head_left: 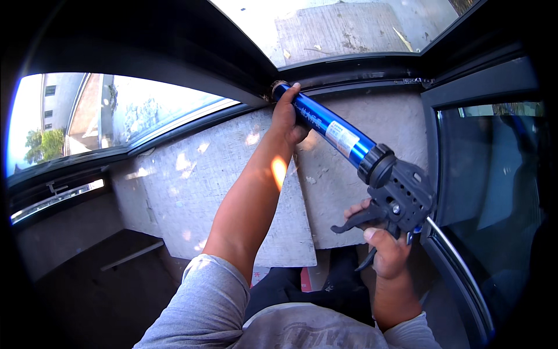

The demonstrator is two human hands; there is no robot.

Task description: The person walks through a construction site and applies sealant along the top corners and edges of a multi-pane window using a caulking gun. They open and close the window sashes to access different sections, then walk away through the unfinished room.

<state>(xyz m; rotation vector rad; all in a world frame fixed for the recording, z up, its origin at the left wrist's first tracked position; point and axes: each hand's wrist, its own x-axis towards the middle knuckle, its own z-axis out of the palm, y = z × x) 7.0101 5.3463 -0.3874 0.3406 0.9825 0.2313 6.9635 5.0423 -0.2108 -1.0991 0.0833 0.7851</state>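
Observation:
A caulking gun (318, 124) with a shiny blue barrel and a black trigger head slants across the view. Its front end is up at the dark window frame (343, 72), near the corner; the nozzle tip is hidden there. My left hand (287, 119) wraps around the barrel close to that front end. Lower right, my right hand (387, 249) grips the handle, with fingers behind the trigger. A thin metal rod (459, 250) runs out of the back of the gun toward the lower right.
A pale, dusty board (232, 180) spans the sill below the frame. To the right stands a dark-framed glass sash (488, 174). Window glass (116, 116) on the left shows a building and greenery outside. A dark recess (116, 267) lies at lower left.

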